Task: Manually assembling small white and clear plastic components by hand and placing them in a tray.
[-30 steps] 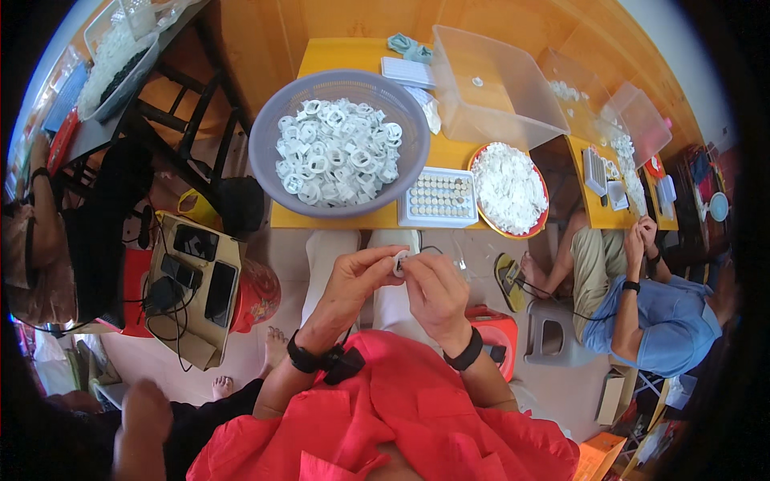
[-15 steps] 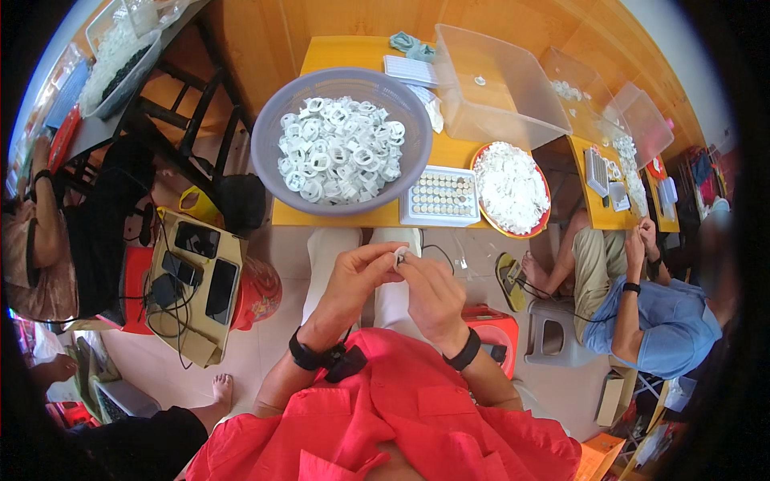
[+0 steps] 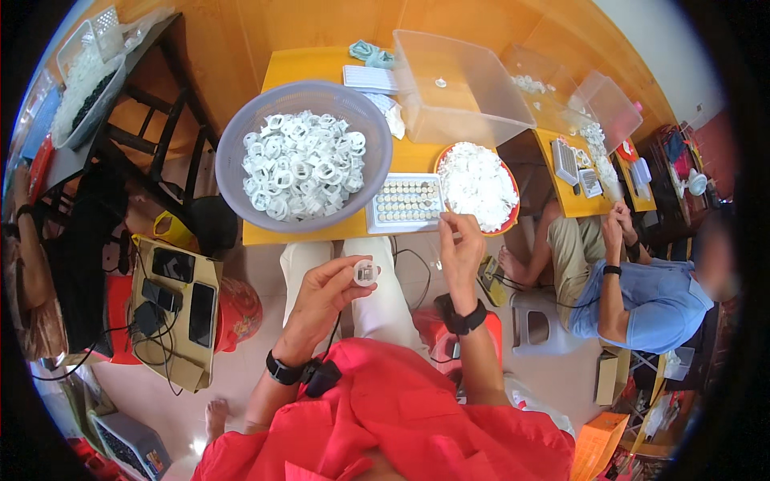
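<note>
My left hand (image 3: 325,297), in front of the table's near edge, pinches a round white plastic housing (image 3: 366,273) whose open side shows small metal pieces. By the near right corner of a white tray (image 3: 371,218), my right hand (image 3: 461,252) has its thumb and forefinger drawn together; whatever may be between them is too small to make out. Rows of small round pale metallic pieces (image 3: 405,200) fill most of that tray. Left of it, a large grey-purple basin (image 3: 228,172) is heaped with white plastic housings (image 3: 301,164). A red-rimmed plate (image 3: 513,216) to the right holds a pile of small white parts (image 3: 479,186).
Behind the tray stands a clear plastic bin (image 3: 457,88) on the yellow table (image 3: 289,64). Phones and cables lie on a cardboard box (image 3: 188,369) at left. A person in blue (image 3: 658,297) works at another table on the right; another sits at far left.
My hands have parted: the left keeps the white housing and moves slightly left and down, while the right has reached forward to the tray's corner. The view has shifted.
</note>
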Tool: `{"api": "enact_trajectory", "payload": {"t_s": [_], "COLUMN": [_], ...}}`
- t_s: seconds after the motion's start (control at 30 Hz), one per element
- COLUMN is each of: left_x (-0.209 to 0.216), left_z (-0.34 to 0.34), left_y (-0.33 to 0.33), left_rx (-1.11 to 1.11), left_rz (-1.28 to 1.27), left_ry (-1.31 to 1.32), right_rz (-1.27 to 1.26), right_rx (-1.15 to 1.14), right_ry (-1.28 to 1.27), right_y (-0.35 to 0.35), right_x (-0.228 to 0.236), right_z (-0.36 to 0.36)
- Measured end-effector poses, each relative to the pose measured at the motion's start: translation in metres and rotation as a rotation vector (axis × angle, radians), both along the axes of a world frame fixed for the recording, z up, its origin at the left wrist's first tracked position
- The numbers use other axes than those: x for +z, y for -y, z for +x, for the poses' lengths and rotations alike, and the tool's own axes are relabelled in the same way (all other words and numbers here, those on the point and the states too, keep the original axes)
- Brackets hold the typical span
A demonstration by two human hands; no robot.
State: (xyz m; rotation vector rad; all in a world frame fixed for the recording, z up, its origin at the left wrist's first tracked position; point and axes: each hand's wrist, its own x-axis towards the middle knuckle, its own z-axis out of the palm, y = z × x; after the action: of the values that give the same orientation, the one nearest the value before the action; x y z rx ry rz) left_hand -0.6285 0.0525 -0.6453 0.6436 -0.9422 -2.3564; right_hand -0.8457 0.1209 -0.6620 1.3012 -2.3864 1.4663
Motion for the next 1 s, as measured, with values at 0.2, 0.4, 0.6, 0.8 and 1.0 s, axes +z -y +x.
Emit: {"api": "enact_trajectory", "payload": {"t_s": [0.2, 0.4, 0.6, 0.8, 1.0], "left_x": [0.004, 0.000, 0.000, -0.001, -0.003], "left_z": [0.004, 0.014, 0.005, 0.011, 0.019], "left_y": [0.000, 0.003, 0.001, 0.000, 0.000], "left_rx": [0.001, 0.016, -0.030, -0.011, 0.020], "left_rz": [0.031, 0.013, 0.010, 0.030, 0.035], "left_ry": [0.000, 0.039, 0.045, -0.032, -0.030], "right_rz": [0.037, 0.066, 0.104, 0.187, 0.177], "right_rx": [0.006, 0.035, 0.061, 0.027, 0.023], "right_ry": [-0.149, -0.068, -0.237, -0.104, 0.016], "right_y": [0.025, 0.043, 0.046, 0.049, 0.051], "right_x": [-0.006, -0.016, -0.027, -0.023, -0.021], "right_z": [-0.018, -0.016, -0.030, -0.033, -0.028]}}
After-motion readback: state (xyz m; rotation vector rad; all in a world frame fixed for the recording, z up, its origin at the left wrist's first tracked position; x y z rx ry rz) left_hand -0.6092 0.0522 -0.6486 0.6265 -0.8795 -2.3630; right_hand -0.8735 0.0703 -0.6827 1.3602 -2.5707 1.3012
